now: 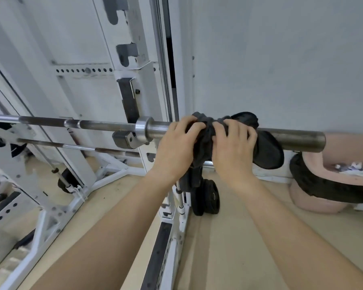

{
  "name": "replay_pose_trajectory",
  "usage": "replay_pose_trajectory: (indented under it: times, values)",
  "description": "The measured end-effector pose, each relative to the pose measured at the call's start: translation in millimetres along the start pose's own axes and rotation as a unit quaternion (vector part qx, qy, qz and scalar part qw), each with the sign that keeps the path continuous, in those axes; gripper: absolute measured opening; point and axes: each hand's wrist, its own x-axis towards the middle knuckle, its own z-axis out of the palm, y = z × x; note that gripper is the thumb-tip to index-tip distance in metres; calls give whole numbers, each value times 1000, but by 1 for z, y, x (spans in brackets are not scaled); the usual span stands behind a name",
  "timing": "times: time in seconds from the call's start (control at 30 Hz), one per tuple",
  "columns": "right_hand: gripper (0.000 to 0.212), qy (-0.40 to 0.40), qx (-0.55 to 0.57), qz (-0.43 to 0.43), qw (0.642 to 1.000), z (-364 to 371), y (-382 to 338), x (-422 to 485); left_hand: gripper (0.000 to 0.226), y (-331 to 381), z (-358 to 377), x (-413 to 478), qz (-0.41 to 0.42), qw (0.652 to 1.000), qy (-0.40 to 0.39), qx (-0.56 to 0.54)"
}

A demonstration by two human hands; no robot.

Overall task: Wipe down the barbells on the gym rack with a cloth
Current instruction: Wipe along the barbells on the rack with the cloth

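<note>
A steel barbell point(105, 124) lies level across the white rack point(143, 84), its thick sleeve point(298, 141) sticking out to the right. A dark cloth point(268, 151) is wrapped over the sleeve just right of the collar point(142, 128). My left hand point(176, 147) and my right hand point(232, 147) sit side by side on the sleeve, both closed on the cloth, with loose folds hanging below. A second, thinner bar point(76, 146) runs lower on the rack.
Black weight plates point(208, 197) stand on the floor below the sleeve. A pink bin with a black liner point(323, 185) stands at the right by the wall. The rack's white base beams point(105, 172) spread over the tan floor at left.
</note>
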Motion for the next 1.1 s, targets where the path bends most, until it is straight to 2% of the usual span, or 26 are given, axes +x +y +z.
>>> replay_pose_trajectory:
  times: [0.1,0.2,0.33,0.53,0.63,0.7,0.9,1.1]
  values:
    - [24,-11,113,10,994,-13,-23,5,37,-6,-20,-19,-81,994,1,-73]
    - [23,-73,255,-2,964,-29,-58,-1,44,-14,-43,-47,-129,988,11,-87]
    - [22,-163,409,55,896,-53,-128,-16,52,-38,-90,-96,-204,972,11,-115]
    - [19,-226,552,114,794,-100,-293,-49,52,-105,-207,-201,-262,962,4,-80]
    - [19,-261,599,151,742,-129,-385,-78,50,-140,-271,-268,-305,950,12,-71]
    - [19,-287,613,143,722,-150,-444,-95,47,-161,-308,-312,-346,934,25,-85]
    - [16,-347,616,106,699,-186,-589,-122,38,-229,-397,-418,-443,869,117,-188]
    - [18,-376,638,75,668,-197,-699,-130,51,-295,-466,-470,-491,838,168,-171]
